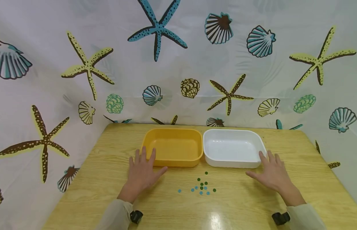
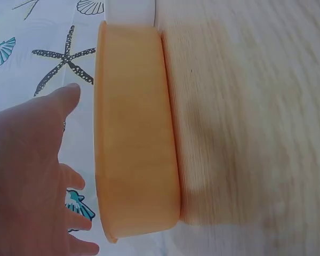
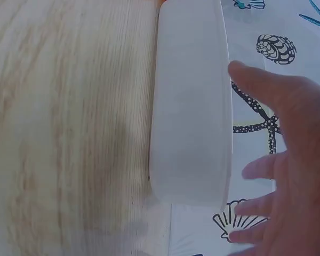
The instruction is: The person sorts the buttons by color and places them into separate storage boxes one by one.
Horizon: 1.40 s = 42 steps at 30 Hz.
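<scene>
My left hand (image 1: 141, 174) is spread near the front left corner of a yellow-orange rectangular tub (image 1: 172, 163), its fingertips overlapping the rim in the head view. In the left wrist view the thumb and fingers reach along the side of the same tub (image 2: 136, 133), holding nothing. At the front right corner of a white tub (image 1: 233, 163), my right hand (image 1: 273, 174) has its fingers spread. The right wrist view shows that hand (image 3: 293, 154) beside the white tub's wall (image 3: 192, 117), also with nothing in its grasp. Both tubs look bare inside.
Several small green discs (image 1: 206, 183) and light blue discs (image 1: 201, 193) lie scattered on the wooden table (image 1: 178, 210) in front of the tubs. The tubs stand side by side near the back edge. A white cloth (image 1: 178, 64) printed with starfish and shells surrounds the table's back and sides.
</scene>
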{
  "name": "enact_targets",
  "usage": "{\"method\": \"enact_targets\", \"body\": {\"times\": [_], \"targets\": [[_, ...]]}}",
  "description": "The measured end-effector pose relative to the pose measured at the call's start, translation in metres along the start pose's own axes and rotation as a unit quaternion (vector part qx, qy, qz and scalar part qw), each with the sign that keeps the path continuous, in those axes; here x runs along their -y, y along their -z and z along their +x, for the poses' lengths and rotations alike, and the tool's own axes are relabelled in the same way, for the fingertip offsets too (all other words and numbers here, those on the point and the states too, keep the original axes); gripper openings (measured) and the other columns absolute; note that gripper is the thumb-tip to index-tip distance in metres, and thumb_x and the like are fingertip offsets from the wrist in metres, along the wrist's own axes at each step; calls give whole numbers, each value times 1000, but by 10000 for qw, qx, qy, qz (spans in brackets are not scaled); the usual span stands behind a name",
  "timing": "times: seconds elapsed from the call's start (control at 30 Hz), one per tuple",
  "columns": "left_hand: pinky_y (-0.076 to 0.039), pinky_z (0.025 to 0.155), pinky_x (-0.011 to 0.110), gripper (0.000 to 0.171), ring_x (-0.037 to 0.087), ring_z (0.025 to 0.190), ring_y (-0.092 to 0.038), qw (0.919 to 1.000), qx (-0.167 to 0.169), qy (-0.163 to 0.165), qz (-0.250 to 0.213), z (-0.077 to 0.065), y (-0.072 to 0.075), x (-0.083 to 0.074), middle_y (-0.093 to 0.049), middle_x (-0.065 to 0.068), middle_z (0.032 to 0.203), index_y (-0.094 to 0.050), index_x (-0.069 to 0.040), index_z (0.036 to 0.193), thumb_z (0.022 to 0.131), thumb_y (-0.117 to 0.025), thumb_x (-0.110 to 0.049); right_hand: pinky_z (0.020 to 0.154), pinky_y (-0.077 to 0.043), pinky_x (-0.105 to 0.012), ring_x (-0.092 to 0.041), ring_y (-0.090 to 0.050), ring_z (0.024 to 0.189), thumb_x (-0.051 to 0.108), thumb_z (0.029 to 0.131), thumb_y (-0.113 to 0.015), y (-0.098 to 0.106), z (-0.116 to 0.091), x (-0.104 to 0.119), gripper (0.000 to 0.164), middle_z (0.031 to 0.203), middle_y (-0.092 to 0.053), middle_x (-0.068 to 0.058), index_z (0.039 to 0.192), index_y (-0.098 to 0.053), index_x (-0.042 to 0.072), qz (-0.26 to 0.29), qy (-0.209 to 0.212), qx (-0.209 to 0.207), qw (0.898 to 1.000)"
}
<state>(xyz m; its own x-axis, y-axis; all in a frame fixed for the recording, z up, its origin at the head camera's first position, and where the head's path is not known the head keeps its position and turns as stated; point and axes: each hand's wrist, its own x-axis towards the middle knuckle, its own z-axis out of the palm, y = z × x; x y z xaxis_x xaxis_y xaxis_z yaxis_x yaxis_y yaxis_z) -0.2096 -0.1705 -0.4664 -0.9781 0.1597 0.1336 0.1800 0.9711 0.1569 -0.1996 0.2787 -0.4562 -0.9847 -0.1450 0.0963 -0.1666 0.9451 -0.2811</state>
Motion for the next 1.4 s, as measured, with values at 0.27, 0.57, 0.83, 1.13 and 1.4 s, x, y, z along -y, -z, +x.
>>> {"method": "enact_targets", "body": {"times": [0.27, 0.57, 0.83, 1.13, 1.4], "targets": [[-21, 105, 60, 91, 47, 134, -21, 9983, -358, -276, -375, 9, -3, 7, -22, 30, 148, -27, -1, 148, 88, -44, -67, 93, -34, -63, -49, -30, 126, 33, 81, -75, -5, 2, 4, 74, 139, -34, -27, 137, -45, -4, 929, 829, -470, 9911], [-21, 106, 58, 90, 46, 135, -19, 9969, -87, -410, -670, 18, -5, 17, -19, 30, 149, -24, 7, 146, 92, -44, -61, 63, -45, -30, -19, -51, 80, 11, 79, -78, -20, 1, 20, 40, 104, -54, -2, 116, -64, 5, 1622, 1613, -707, 9709], [-18, 107, 57, 89, 45, 137, -14, 9949, 11, -317, -962, 28, -10, 28, -12, 30, 151, -19, 8, 147, 94, -37, -61, 59, -41, -24, -10, -47, 68, 14, 81, -76, -29, 2, 39, 27, 89, -59, 0, 105, -67, 8, 1794, 2111, -57, 9609], [-21, 106, 57, 92, 46, 135, -18, 9950, -115, -168, -982, 34, -17, 34, -12, 31, 150, -19, 12, 145, 93, -39, -62, 58, -41, -23, -6, -44, 65, 18, 82, -74, -40, 5, 58, 17, 77, -51, 11, 95, -71, 8, 1964, 2224, 745, 9521], [-17, 107, 57, 103, 46, 136, -17, 9940, 65, 45, -1093, 35, -25, 38, -4, 31, 151, -11, 13, 146, 89, -36, -69, 59, -42, -22, -3, -45, 64, 19, 83, -74, -54, 8, 72, 12, 74, -51, 11, 91, -72, 11, 2071, 2511, 1216, 9377]]}}
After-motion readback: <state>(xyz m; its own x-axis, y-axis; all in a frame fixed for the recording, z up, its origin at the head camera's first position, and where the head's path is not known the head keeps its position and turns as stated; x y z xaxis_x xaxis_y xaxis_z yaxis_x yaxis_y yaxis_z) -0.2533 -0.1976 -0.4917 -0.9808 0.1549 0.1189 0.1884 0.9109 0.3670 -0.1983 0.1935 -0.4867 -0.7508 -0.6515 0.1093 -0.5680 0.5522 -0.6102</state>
